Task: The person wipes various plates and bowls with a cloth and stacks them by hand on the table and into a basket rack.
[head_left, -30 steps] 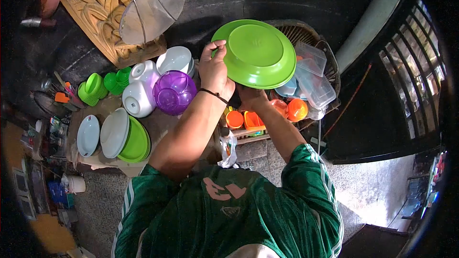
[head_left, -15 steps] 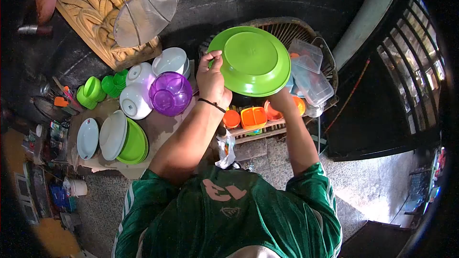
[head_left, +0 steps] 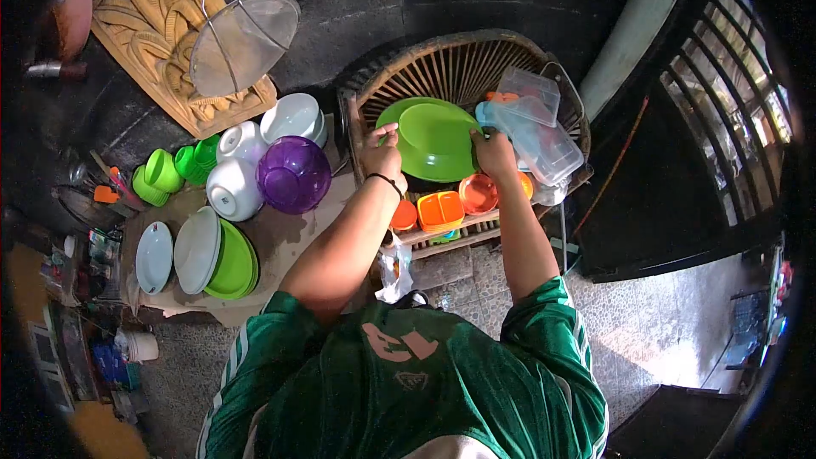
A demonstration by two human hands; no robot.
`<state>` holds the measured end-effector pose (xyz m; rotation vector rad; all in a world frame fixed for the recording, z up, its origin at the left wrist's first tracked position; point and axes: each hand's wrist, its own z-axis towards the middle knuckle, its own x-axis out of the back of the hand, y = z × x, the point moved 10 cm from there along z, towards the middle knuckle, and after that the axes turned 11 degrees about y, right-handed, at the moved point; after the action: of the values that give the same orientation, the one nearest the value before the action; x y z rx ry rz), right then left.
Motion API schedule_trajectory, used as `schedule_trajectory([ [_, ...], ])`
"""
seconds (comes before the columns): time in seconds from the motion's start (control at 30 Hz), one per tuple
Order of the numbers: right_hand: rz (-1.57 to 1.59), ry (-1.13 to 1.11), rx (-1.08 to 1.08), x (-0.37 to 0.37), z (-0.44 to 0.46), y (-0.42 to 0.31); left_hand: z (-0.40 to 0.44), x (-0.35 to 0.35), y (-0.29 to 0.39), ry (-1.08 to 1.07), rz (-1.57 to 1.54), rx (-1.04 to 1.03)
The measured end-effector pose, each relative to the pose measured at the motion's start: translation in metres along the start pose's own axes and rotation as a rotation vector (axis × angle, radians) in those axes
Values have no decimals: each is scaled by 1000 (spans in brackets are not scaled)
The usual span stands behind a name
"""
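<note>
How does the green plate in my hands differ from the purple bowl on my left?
The green plate is wide and shallow; the purple bowl is deeper. The plate is held between your left hand and right hand; the bowl sits beside white bowls, untouched. The plate is green, the bowl purple. Both look round.

Bowls (head_left: 293, 174) left (containers (head_left: 544, 151) right) of plate (head_left: 438, 136).

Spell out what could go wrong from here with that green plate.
The base-up green plate might bump the orange containers lined along the front of the slatted rack. The right hand, close beside the overlapping clear containers, could nudge them and make that pile slide.
</note>
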<state>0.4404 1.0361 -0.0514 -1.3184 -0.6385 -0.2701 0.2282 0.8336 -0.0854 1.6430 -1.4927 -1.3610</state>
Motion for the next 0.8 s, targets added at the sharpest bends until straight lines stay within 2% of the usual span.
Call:
schedule_trajectory([
  [0.07,-200,-20,108,-7,4,-7,8,-1,-2,23,35,-9],
  [0.17,-321,-49,84,-11,3,-15,6,-7,13,57,67,-54],
  [0.27,-332,-86,27,-7,-9,-32,12,-6,17,92,122,-109],
  [0.3,-333,-91,27,-12,-11,-33,11,0,23,170,235,-203],
  [0.4,-287,-155,44,-31,-15,-32,24,-2,12,232,240,-246],
  [0.43,-271,-137,67,-40,-16,-27,24,-6,18,195,332,-306],
  [0.47,-253,-117,91,-48,-15,-23,22,-6,19,197,329,-309],
  [0.57,-202,-136,123,-45,-32,-35,-1,-10,30,187,671,-275],
  [0.73,-241,-101,32,-53,-31,-20,13,-11,16,178,745,-284],
  [0.8,-254,-82,31,-56,-31,-19,22,-7,5,173,655,-157],
])
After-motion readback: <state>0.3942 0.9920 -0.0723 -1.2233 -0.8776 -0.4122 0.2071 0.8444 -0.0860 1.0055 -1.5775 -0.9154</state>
